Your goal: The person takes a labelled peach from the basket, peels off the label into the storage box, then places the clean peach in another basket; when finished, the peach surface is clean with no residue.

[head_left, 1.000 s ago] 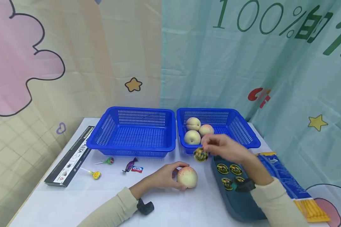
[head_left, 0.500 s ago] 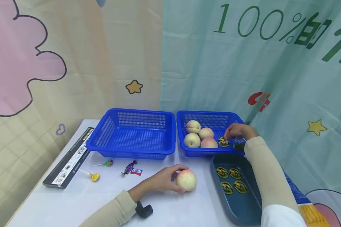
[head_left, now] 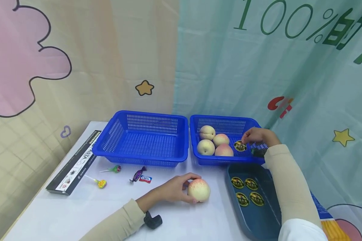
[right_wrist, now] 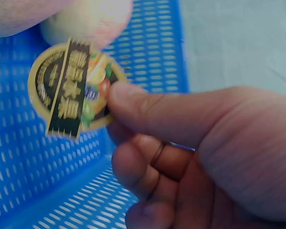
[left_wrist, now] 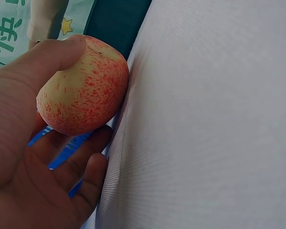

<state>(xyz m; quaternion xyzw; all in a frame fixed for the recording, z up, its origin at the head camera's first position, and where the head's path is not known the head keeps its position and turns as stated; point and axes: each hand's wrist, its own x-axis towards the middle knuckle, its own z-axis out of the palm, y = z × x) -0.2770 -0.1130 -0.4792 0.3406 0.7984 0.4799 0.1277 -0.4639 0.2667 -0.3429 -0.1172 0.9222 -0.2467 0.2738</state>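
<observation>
My left hand [head_left: 176, 189] grips a pale peach [head_left: 198, 190] with red speckles on the white table. In the left wrist view the thumb lies over the peach [left_wrist: 88, 88] and the fingers curve beneath it. Over the right blue basket [head_left: 226, 161], my right hand [head_left: 257, 135] pinches a round black-and-gold fruit sticker [head_left: 240, 146] between thumb and forefinger. The right wrist view shows the sticker's printed face [right_wrist: 76, 88], with pictured fruit and a lettered band. Several peaches [head_left: 206, 147] sit in that basket, left of the sticker.
A second blue basket [head_left: 141, 157] stands to the left. More round stickers [head_left: 256, 198] lie in the dark tray [head_left: 244, 217] at right. Lollipops [head_left: 101, 183], a purple wrapped candy [head_left: 137, 174], a small red-and-blue packet [head_left: 145, 179] and a long pasta box [head_left: 75, 164] lie at left. A blue-yellow bag [head_left: 335, 229] is partly hidden.
My right hand has carried the sticker from the basket's front edge rightward and back, over the inside of the right basket, then stayed there. The left hand keeps its hold on the peach.
</observation>
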